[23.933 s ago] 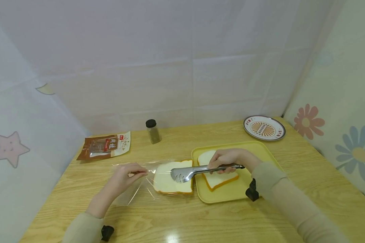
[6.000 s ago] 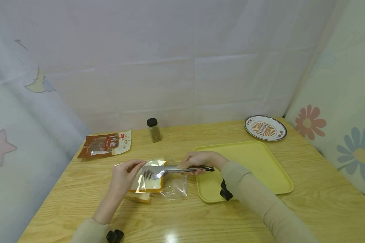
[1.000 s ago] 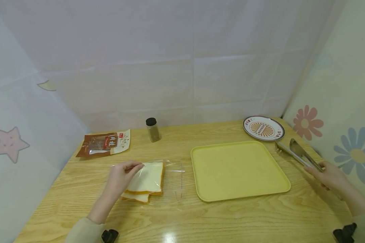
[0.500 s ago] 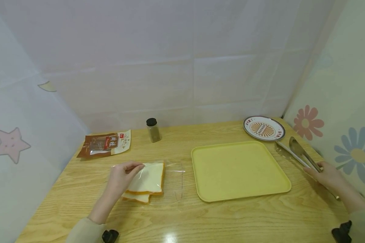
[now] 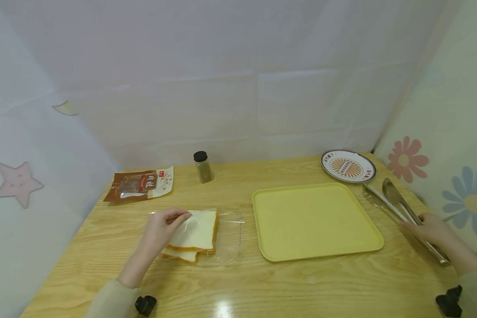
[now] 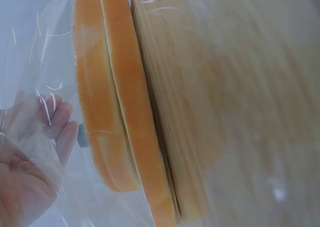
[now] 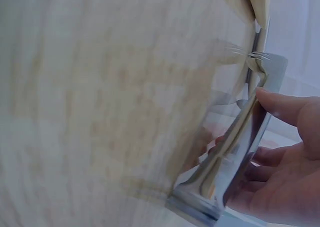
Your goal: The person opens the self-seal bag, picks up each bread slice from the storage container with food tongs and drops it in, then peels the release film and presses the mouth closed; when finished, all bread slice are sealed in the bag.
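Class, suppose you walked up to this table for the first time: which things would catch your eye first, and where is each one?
The big yellow tray sits bare in the middle of the wooden table. To its left, the left hand pinches a clear plastic bag holding two bread slices. At the far right, the right hand rests on metal tongs lying beside a patterned plate.

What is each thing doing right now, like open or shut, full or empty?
Plastic bag: open, two bread slices inside.
Bread slices: stacked, lying flat.
Left hand: pinching the bag.
Tongs: on the table, sprung open.
Right hand: touching the tongs.
Yellow tray: empty.
Spice jar: upright, capped.
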### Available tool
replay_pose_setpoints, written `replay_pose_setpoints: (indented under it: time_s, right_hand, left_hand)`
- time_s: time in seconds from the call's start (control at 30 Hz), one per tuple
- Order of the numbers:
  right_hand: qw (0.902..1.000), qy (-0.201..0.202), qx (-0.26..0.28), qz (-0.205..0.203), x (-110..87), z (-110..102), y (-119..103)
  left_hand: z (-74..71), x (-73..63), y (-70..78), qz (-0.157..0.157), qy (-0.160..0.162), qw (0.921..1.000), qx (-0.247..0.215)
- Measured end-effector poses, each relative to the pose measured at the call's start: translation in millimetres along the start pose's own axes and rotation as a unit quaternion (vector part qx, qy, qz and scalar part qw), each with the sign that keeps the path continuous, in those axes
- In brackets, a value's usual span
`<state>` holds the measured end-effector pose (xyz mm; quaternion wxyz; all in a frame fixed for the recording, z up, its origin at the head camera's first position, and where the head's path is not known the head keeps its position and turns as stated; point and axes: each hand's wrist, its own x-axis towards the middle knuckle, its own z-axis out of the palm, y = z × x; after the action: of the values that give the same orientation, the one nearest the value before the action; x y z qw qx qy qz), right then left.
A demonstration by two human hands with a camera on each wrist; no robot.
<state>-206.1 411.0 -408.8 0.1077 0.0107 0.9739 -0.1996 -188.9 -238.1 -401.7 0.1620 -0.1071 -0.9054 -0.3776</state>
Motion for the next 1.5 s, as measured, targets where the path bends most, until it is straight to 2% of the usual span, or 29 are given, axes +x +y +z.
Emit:
replay_pose_setpoints:
  time_s: [0.13, 0.17, 0.23, 0.33, 0.4, 0.53, 0.63, 0.73, 0.9, 1.0, 1.17, 1.3, 1.4, 1.5]
  right_hand:
    - [0.9999, -0.013, -0.001, -0.001, -0.2, -2, -6]
    - [1.0000, -0.006, -0.005, -0.002, -0.4, -1, -8]
    - [0.9997, 0.014, -0.019, -0.001, -1.7, -1, -14]
    - [0.9965, 0.074, -0.037, -0.009, -5.9, 1, -30]
    - [0.9926, 0.113, -0.038, -0.023, -10.7, 3, -46]
    - [0.9868, 0.149, 0.005, -0.064, -22.7, 12, -88]
    - [0.9826, 0.145, 0.049, -0.105, -33.8, 22, -124]
    - [0.9727, 0.148, 0.082, -0.159, -44.6, 35, -157]
    - [0.9609, 0.129, 0.119, -0.214, -61.8, 54, -204]
    - [0.9543, 0.103, 0.134, -0.247, -67.4, 67, -225]
    - [0.9420, 0.027, 0.150, -0.299, -73.3, 85, -249]
    - [0.9312, -0.038, 0.181, -0.314, -77.9, 98, -264]
    - [0.9173, -0.092, 0.225, -0.315, -81.1, 109, -276]
    - [0.8942, -0.164, 0.288, -0.300, -85.2, 123, -288]
  left_hand:
    - [-0.9, -0.8, 0.2, 0.004, 0.002, 1.0000, 0.003]
    - [-0.9, -0.9, 0.1, 0.004, 0.002, 1.0000, 0.004]
    - [-0.9, -1.0, 0.2, 0.003, 0.003, 1.0000, 0.005]
    - [-0.5, -0.7, 0.3, 0.003, 0.001, 1.0000, 0.007]
    - [0.0, -0.5, 0.1, 0.001, 0.000, 1.0000, 0.008]
    - [1.0, 0.4, -0.1, 0.003, -0.003, 1.0000, 0.008]
    - [1.2, 0.9, -0.5, 0.007, -0.002, 0.9999, 0.008]
    - [1.5, 1.2, -1.0, 0.007, -0.003, 0.9999, 0.012]
    - [1.3, 2.1, -0.8, 0.014, -0.001, 0.9998, 0.017]
    - [1.0, 0.2, -1.6, 0.011, 0.002, 0.9998, 0.016]
    - [0.7, -2.3, -1.6, 0.007, 0.001, 0.9998, 0.016]
    - [0.3, -1.4, 0.2, 0.008, -0.001, 0.9998, 0.016]
    - [-0.1, -0.4, 1.2, 0.009, -0.001, 0.9998, 0.017]
    - [-0.5, 0.4, 1.5, 0.009, 0.000, 0.9998, 0.019]
